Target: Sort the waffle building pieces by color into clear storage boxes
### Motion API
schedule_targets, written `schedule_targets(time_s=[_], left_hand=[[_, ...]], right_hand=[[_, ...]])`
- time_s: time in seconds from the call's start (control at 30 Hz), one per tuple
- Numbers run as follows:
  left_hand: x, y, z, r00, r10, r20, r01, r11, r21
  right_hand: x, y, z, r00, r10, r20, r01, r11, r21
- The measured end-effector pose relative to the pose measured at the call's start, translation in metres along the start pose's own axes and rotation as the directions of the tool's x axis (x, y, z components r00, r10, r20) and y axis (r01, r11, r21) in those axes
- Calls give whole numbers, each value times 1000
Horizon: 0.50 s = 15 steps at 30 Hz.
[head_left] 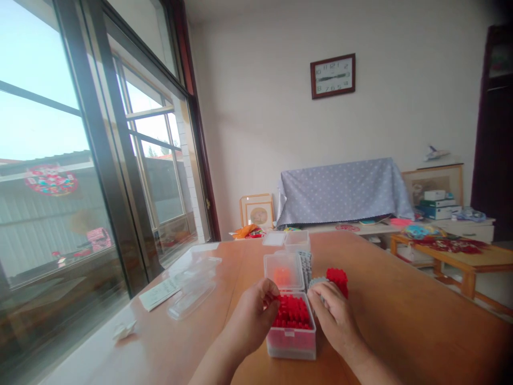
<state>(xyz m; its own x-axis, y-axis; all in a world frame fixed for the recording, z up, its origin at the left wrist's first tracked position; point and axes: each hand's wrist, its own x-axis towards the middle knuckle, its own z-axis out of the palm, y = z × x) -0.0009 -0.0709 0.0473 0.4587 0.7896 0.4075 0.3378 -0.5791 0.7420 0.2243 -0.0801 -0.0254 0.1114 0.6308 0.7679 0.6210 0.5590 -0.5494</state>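
A clear plastic box [291, 345], filled with red toothed pieces [294, 312], stands on the table with its lid [284, 269] folded back. My left hand [254, 315] is at the box's left rim, thumb and fingers pinched together over the red pieces; whatever they hold is hidden. To the right of the box, my right hand [334, 310] has its fingers closed on a grey piece with a scalloped edge [318, 282]. A red toothed bundle [337, 279] shows just beyond this hand; I cannot tell whether it is held. Grey pieces [305, 267] stand in a row beside the lid.
Another clear container [297, 240] sits farther back on the wooden table [385, 299]. On the left lie clear plastic lids [192, 299], a printed sheet [160, 293] and a crumpled scrap [124, 330]. Beyond the table are a cloth-covered object [340, 192] and a low wooden table [460, 256].
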Motion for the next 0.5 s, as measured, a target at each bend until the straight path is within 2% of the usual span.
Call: schedule_targets(time_s=[0.13, 0.3, 0.5], left_hand=[[11, 1, 8, 997, 23, 78, -32, 994, 108], [14, 4, 14, 988, -28, 154, 1, 986, 169], [11, 8, 19, 989, -72, 130, 22, 936, 351]], right_hand=[[1, 0, -1, 1000, 6, -12, -6, 1000, -6], [2, 0, -1, 1000, 20, -24, -20, 1000, -7], [2, -2, -2, 1000, 20, -18, -20, 1000, -2]])
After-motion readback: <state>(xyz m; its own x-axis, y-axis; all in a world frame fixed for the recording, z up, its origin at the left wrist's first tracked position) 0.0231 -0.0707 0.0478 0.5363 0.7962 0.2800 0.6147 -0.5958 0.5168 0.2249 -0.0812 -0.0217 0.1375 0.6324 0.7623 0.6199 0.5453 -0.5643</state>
